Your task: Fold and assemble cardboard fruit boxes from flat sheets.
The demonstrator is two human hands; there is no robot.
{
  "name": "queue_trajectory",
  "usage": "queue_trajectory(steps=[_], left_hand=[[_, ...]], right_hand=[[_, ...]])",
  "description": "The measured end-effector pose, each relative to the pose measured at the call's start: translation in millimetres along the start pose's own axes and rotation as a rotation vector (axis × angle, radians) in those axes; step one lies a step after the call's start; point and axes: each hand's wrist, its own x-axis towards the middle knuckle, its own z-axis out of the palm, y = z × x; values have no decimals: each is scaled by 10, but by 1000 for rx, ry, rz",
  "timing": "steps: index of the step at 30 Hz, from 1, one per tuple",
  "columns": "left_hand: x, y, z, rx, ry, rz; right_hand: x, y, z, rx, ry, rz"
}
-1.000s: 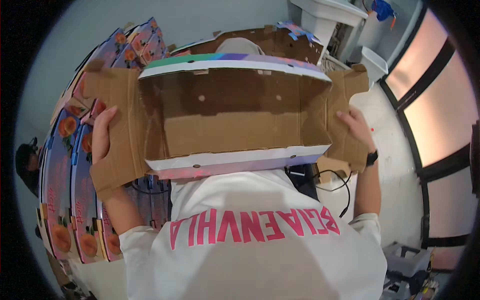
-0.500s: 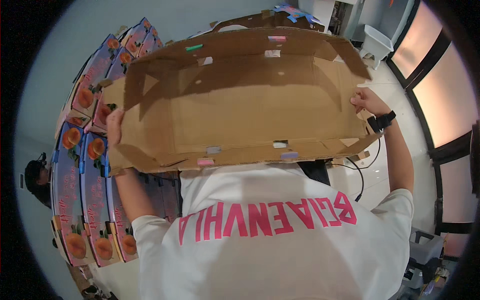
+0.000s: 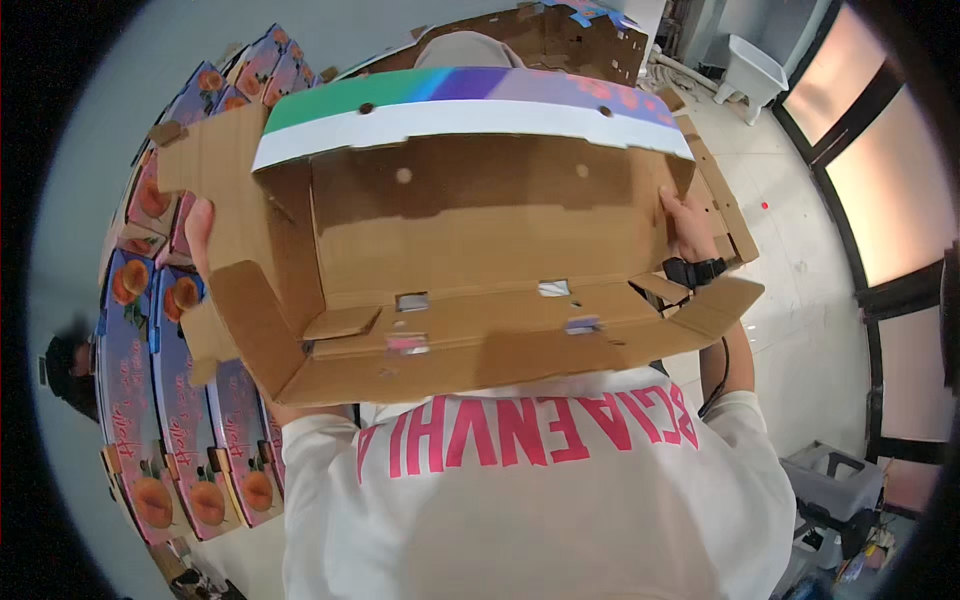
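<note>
Cardboard box [image 3: 480, 230] is held in the air in front of the chest, over the white shirt [image 3: 540, 530]. Its long axis runs across, from left to right, and its open side faces up toward the head. The far long wall [image 3: 480, 90] shows green, purple and white colours outside; the near long flap [image 3: 440, 375] shows plain brown and lies lower.

Left hand [image 3: 199, 235] is upright at the outer side of the left end; cardboard covers most of its fingers, so I cannot tell how they close. Right hand [image 3: 692, 228] is clamped on the right end, with thumb pointing up and inward. Right forearm [image 3: 738, 360] rises from below, with a black wristband [image 3: 695, 272]. Fruit-printed boxes [image 3: 145, 400] stand at the left.
</note>
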Motion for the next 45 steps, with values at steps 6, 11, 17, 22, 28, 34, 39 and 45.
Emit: queue_trajectory(steps=[6,11,17,22,28,34,39,45], left_hand=[[291,-498,-593,67,364,112],[125,-1374,-615,221,496,78],[-221,-1678,-575,367,560,-2],[51,-1730,-925,453,558,23],[302,-1890,-1164,519,537,74],[387,-1780,-591,785,331,-18],[260,-1735,-156,623,466,-95],[293,-1759,-300,732,479,-132]], right_hand=[[165,187,-80,85,75,30],[134,424,-130,38,-2,100],[-10,536,-212,184,-43,219],[67,1175,-123,352,71,392],[342,1470,-213,827,-341,102],[194,1172,-114,905,13,-101],[146,1419,-171,850,421,-141],[250,2003,-999,334,936,-46]])
